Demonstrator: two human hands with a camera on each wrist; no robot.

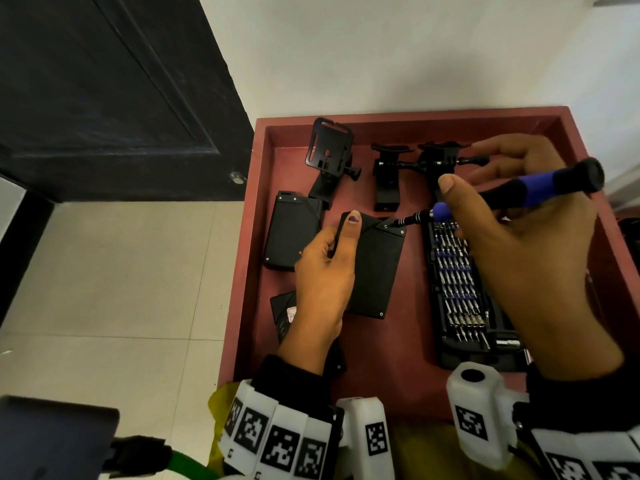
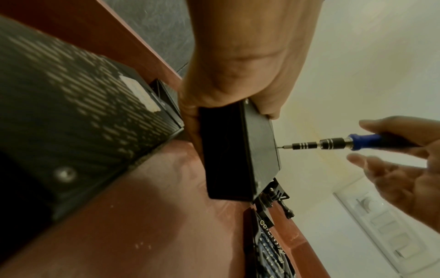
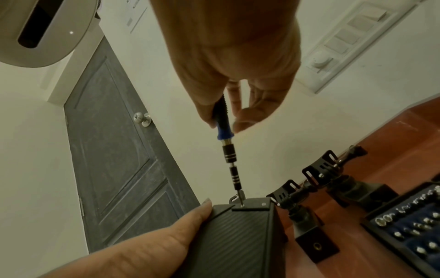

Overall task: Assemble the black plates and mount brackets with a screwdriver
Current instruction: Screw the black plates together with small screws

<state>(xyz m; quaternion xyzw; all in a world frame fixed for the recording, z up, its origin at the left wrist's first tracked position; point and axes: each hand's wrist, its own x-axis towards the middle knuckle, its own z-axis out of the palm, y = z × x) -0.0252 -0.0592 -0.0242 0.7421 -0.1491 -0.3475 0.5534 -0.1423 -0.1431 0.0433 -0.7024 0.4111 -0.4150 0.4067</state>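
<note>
One screw being worked: screwdriver (image 1: pixel 512 195) tip seated on a screw head at top corner of black plate (image 1: pixel 375 268), approx. perpendicular to its face (left wrist view). Left hand (image 1: pixel 325 271) grips plate by its left edge, thumb on front, holding it raised over red tray (image 1: pixel 398 375). Right hand (image 1: pixel 519 251) pinches driver handle w/ thumb + fingers. Mount brackets (image 1: pixel 388 174) lie at tray's far end, bit case (image 1: pixel 460 292) just right of plate. Step: fastening plate corner. Next, prob.: keep bit square in head, turn w/ fingertips, left hand braces vs. twist. Screw depth: can't tell.
</note>
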